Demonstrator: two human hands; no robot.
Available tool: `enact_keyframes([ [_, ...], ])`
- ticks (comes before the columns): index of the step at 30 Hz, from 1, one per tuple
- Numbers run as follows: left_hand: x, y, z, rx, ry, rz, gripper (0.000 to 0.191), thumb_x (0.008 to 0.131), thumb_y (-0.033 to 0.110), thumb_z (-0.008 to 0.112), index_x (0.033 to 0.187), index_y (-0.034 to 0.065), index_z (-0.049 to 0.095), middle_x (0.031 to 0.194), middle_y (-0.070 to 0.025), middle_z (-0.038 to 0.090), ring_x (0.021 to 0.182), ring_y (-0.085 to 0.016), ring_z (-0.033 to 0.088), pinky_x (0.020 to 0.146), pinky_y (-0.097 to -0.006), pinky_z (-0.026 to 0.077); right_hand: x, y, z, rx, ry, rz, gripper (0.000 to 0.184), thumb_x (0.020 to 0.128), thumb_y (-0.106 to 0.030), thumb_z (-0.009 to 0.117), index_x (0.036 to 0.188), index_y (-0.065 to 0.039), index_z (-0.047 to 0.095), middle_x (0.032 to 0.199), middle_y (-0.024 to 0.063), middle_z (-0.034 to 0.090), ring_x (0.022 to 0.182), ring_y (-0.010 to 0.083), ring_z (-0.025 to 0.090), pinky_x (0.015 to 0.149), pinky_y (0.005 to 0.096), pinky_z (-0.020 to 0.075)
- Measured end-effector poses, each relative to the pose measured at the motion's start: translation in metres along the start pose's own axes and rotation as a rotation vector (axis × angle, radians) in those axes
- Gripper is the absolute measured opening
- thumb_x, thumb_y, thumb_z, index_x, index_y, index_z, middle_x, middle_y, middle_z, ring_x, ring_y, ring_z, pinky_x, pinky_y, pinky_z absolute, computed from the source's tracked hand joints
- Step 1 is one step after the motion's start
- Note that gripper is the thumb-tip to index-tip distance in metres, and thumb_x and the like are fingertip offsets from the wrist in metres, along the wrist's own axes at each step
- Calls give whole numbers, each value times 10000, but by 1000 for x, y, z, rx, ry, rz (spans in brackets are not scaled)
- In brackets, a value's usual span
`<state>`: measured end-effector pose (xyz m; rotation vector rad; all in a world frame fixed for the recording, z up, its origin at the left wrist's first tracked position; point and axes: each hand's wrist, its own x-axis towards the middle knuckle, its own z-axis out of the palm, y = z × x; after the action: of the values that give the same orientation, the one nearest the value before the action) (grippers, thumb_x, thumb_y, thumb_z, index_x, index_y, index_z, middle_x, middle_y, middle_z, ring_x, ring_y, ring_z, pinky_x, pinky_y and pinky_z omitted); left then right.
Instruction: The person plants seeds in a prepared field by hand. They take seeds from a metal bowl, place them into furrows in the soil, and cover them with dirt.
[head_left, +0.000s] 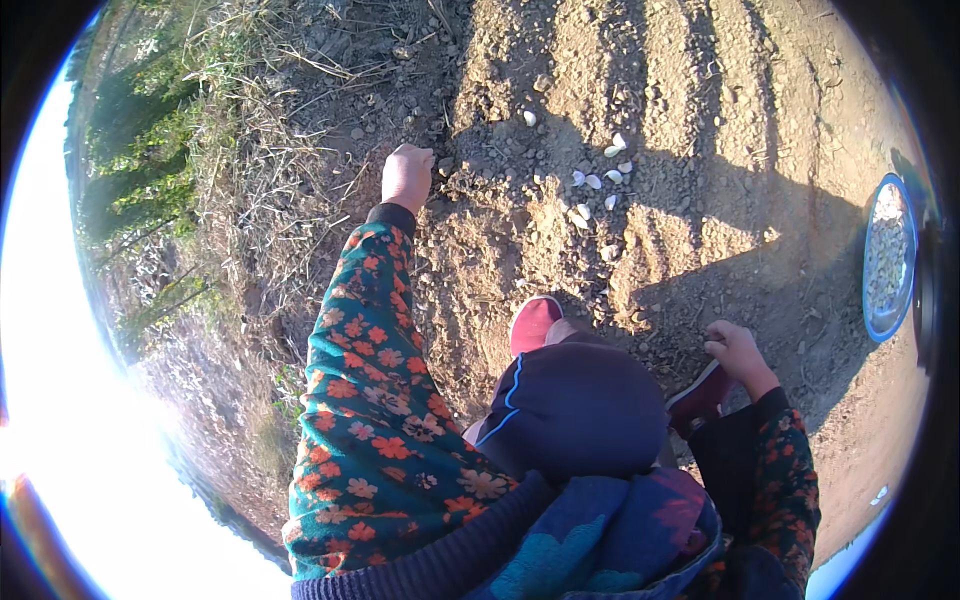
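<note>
My left hand reaches out over the soil by the dry grass, its fingers curled and facing down; whether it holds something cannot be made out. Beside my knee and above a red shoe, my right hand is bent with the fingers curled in, and its inner side is hidden. Between the two hands, farther out, several white garlic cloves lie scattered on the furrowed soil. One clove lies apart from the others, nearer the far edge. Neither hand touches these cloves.
A blue-rimmed basin holding many pale pieces stands on the ground at the far right. Dry grass and straw border the soil on the left, with green plants beyond. My red shoe rests on the soil below the cloves.
</note>
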<state>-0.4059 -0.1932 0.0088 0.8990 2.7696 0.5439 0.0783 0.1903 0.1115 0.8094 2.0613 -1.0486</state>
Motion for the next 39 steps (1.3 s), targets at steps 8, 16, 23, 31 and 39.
enact_keyframes([
  [8,24,10,27,323,-167,6,80,776,106,610,757,67,677,863,-144,615,826,-335,639,736,-422,533,15,-19,-5,52,-5,-32,270,785,-134,684,1007,2,614,864,172,666,834,298,664,745,361,513],
  [16,43,70,-10,307,-181,23,192,820,166,595,965,113,709,884,-108,687,857,-307,656,763,-406,533,35,-27,-13,86,87,-114,266,783,-140,683,998,-1,610,864,176,666,829,309,662,749,372,517],
  [23,86,143,74,166,-239,102,175,829,198,602,943,106,698,955,-135,628,914,-339,631,775,-427,519,28,-36,-10,-49,8,-113,272,772,-143,682,1000,-12,614,812,158,639,801,325,641,722,392,497],
  [31,73,108,56,-374,122,77,166,697,130,745,837,41,729,797,-118,675,737,-261,653,706,-343,523,23,-34,-9,-60,-12,-44,268,769,-137,683,1001,-18,619,835,153,649,808,319,644,720,385,504],
  [39,85,4,29,-37,76,-119,176,758,146,697,910,73,746,886,-148,702,841,-288,679,772,-344,533,31,-30,4,-17,-29,-57,245,780,-141,688,980,-16,620,855,151,656,816,325,646,722,387,506],
])
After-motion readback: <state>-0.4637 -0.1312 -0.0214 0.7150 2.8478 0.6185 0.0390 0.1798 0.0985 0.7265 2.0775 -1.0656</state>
